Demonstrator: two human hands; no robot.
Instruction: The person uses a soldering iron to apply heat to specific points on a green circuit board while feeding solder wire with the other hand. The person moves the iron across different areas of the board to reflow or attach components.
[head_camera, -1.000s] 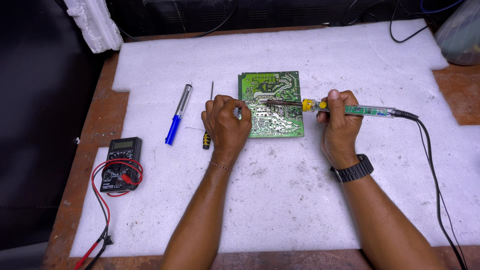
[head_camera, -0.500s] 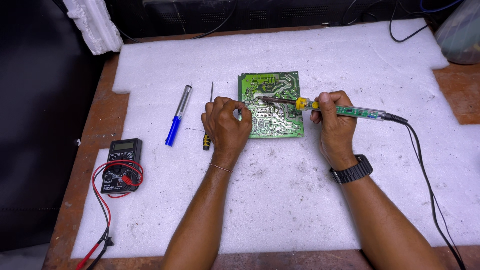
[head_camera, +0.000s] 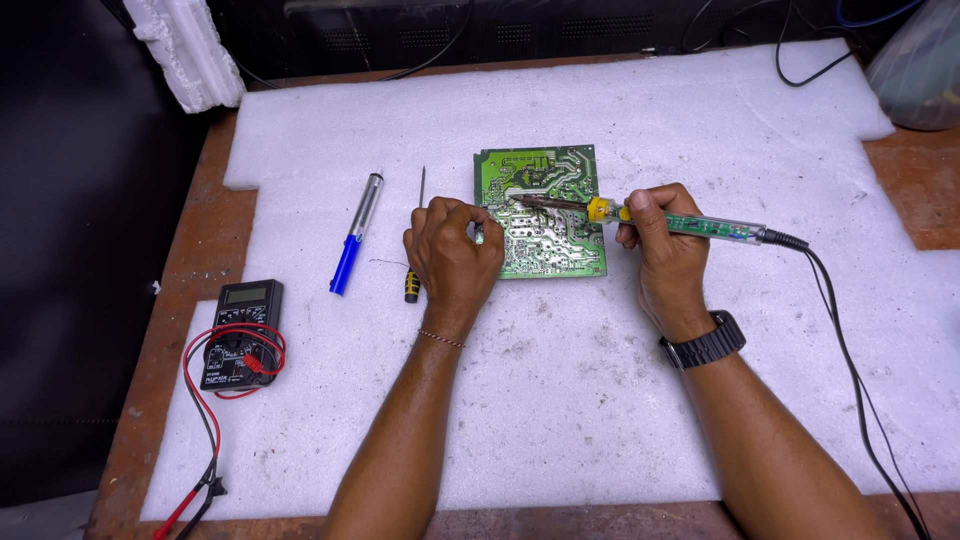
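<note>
A green circuit board lies solder side up on the white foam sheet. My right hand grips a soldering iron with a clear green handle and a yellow collar. Its tip rests on the upper middle of the board. My left hand sits curled at the board's left edge, its fingers pinched on a small metal piece. I cannot tell what that piece is. A thin strand trails left of this hand.
A small screwdriver lies just left of my left hand, and a blue and silver desoldering pump lies further left. A black multimeter with red leads sits at the left edge. The iron's black cable runs down the right side.
My right hand has slid the soldering iron to the left, bringing its tip further onto the board. The left hand has stayed where it was.
</note>
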